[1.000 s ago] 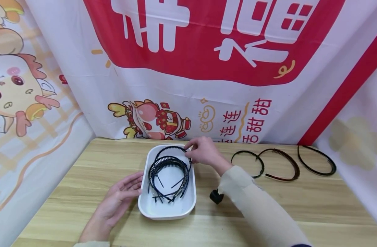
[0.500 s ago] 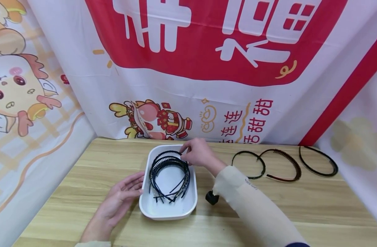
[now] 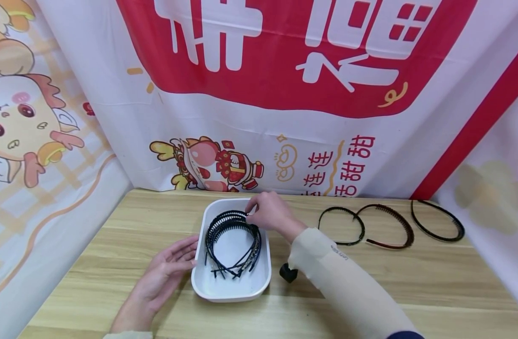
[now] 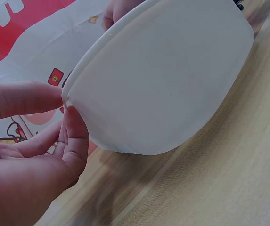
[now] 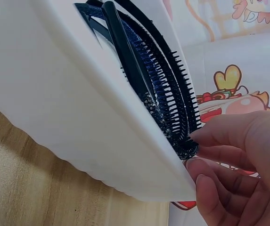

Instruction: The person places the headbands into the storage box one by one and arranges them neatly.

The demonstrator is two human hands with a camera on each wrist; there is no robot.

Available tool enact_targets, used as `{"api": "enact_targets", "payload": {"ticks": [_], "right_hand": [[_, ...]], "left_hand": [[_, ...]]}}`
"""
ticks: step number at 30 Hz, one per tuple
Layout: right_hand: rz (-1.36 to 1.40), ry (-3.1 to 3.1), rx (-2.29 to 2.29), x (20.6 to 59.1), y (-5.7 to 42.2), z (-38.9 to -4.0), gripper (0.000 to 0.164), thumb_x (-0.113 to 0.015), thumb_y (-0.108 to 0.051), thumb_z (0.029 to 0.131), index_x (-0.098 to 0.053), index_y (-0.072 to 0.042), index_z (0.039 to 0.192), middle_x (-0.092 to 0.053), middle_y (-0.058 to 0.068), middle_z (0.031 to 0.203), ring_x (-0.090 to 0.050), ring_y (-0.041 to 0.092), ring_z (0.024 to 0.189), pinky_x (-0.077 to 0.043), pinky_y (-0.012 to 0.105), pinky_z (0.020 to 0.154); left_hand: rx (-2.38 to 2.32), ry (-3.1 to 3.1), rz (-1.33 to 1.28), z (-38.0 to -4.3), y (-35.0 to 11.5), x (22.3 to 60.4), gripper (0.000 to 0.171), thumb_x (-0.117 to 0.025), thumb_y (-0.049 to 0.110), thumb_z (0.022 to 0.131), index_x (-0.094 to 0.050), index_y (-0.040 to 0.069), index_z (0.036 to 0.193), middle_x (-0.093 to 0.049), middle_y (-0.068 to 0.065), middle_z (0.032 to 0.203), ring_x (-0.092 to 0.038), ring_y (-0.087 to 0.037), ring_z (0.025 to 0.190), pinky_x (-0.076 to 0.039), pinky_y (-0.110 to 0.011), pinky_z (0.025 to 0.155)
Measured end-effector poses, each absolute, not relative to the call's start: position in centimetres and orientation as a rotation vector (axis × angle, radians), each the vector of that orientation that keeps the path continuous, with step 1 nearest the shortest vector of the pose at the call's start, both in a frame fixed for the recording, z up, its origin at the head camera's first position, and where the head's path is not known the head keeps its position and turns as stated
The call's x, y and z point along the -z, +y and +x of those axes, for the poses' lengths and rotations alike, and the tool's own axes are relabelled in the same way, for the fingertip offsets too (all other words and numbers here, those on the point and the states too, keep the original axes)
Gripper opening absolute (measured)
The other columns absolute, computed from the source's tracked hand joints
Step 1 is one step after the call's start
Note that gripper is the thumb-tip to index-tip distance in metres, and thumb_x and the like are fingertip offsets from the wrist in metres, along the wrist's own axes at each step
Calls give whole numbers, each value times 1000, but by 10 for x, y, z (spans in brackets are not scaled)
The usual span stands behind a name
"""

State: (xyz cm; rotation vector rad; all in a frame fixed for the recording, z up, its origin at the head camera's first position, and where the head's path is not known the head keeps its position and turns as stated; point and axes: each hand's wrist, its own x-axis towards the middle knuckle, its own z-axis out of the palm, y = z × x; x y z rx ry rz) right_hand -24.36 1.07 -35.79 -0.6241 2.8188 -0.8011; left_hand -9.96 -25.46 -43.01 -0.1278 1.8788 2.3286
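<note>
A white plastic tub [image 3: 208, 287] sits on the table with several dark headbands [image 3: 216, 256] nested inside. My left hand [image 3: 167, 268] holds the tub's left side; in the left wrist view its thumb and forefinger meet at the rim. Over the far right part of the tub, my right hand [image 3: 271, 212] pinches the top of a black toothed headband [image 5: 190, 89] between thumb and fingers, close against the stack. Its tips are partly covered by the fingers in the head view. Glittery stones show on one band in the right wrist view.
To the right on the wooden table [image 3: 165, 216] lie a black headband [image 3: 362, 230], a brown toothed headband [image 3: 405, 226] and another black headband [image 3: 456, 226]. A small black object [image 3: 288, 273] shows by the right sleeve. A printed cloth [image 3: 267, 155] hangs behind.
My right hand has shifted slightly left and toward me, bringing its headband down against the others in the tub. The left hand stays at the tub's side.
</note>
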Motion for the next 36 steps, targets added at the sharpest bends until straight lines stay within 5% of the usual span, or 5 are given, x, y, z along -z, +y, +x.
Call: {"api": "enact_targets", "payload": {"ticks": [36], "right_hand": [[-542, 2796, 950, 363, 16, -239, 22, -85, -23, 92, -81, -14, 112, -78, 1, 101, -69, 15, 88, -61, 30, 79]], "left_hand": [[-2334, 1873, -127, -98, -253, 429, 73, -61, -13, 92, -35, -10, 160, -68, 3, 131, -64, -14, 120, -57, -24, 106]]}}
